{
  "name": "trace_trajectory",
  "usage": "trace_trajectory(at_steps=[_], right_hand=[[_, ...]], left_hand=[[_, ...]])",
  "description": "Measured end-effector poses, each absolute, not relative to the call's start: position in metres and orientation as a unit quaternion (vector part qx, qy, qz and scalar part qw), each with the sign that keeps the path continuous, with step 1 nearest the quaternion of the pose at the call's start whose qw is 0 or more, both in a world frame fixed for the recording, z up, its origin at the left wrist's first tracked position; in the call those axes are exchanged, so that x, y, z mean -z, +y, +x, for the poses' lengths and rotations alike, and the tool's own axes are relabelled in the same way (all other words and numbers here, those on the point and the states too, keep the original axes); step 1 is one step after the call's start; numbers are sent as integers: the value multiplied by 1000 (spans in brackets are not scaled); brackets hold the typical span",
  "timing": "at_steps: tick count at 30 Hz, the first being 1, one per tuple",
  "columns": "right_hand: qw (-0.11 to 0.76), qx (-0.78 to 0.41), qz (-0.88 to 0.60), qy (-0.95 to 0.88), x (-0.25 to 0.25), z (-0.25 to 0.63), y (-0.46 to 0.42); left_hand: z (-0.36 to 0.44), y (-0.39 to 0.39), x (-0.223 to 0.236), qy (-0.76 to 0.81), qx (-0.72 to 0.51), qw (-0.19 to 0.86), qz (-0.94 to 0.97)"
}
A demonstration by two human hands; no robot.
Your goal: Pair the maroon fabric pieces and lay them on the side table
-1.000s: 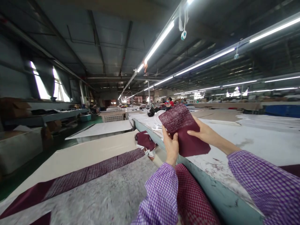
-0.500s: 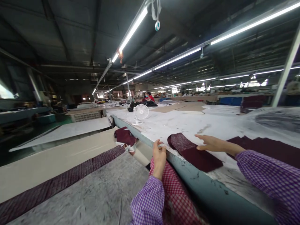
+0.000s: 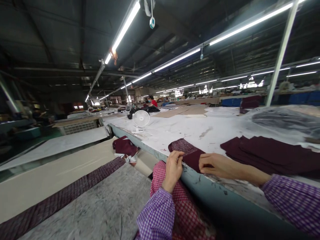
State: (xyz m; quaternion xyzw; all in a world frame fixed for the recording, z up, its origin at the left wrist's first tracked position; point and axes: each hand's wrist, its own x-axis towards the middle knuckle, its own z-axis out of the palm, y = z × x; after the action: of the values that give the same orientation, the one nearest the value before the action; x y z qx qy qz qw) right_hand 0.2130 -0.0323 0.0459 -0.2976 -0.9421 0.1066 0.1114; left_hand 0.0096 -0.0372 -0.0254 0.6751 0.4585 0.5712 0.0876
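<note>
A folded maroon fabric piece [image 3: 191, 151], its left part speckled lighter, lies along the near edge of the white-topped table. My left hand [image 3: 174, 166] is at its left end, with thumb and fingertips pinched together on the fabric's near edge. Over the right end, my right hand [image 3: 217, 165] has its fingers curled down and closed on the cloth. The fingertips partly hide what they grip. Farther right lies a stack of dark maroon cut pieces [image 3: 265, 153], apart from the folded piece.
A small white fan [image 3: 140, 118] stands near the table's left edge. Clear plastic sheeting [image 3: 282, 118] covers something at right. On the lower surface at left are a maroon fabric strip [image 3: 87, 181] and a crumpled maroon bundle [image 3: 125, 146]. A person in red [image 3: 153, 102] is far back.
My right hand has come left and down from above the fabric and closed on its right end. My left hand has moved onto the left end. The view has turned slightly right.
</note>
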Motion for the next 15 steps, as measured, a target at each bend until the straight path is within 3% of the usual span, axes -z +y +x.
trace_trajectory(at_steps=[9,15], right_hand=[[203,-306,-365,-856,-21,229,-2],[207,-344,-354,-845,-25,224,-11]], left_hand=[[19,-51,28,459,-607,30,648],[40,-68,20,422,-524,-57,738]])
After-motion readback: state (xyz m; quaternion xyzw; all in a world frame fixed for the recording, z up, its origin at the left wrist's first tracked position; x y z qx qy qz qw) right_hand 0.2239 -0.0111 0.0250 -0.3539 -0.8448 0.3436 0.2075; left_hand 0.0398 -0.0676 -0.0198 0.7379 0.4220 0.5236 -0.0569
